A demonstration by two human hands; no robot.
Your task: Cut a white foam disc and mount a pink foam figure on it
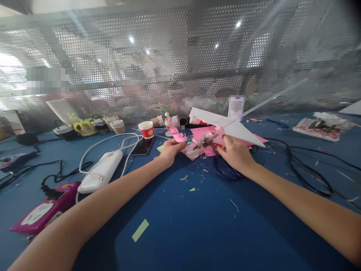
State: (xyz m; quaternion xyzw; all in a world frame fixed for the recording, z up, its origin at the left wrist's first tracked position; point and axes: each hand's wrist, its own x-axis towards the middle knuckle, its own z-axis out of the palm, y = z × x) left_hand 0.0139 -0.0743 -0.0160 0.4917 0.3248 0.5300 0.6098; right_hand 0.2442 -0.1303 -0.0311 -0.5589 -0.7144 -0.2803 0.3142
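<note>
My left hand (170,150) is closed, its thumb and fingers pinched at the end of a curled pink paper strip (178,136). To the right, my right hand (235,153) is closed too, with a small pink paper piece (219,131) at its fingertips. Between the hands lies a jumble of pink scraps and small items too blurred to name. Scissors with dark blue handles (225,170) rest just below my right hand. Pink paper sheets (200,132) lie behind, partly under a white board (242,132).
On the left are a white power bank (100,175) with cables, a magenta box (46,210) with a plug, a phone (143,146) and a red-and-white paper cup (146,130). A perforated metal screen (180,56) stands behind. Black cables (299,169) run at right; a green paper strip (140,230) lies in front.
</note>
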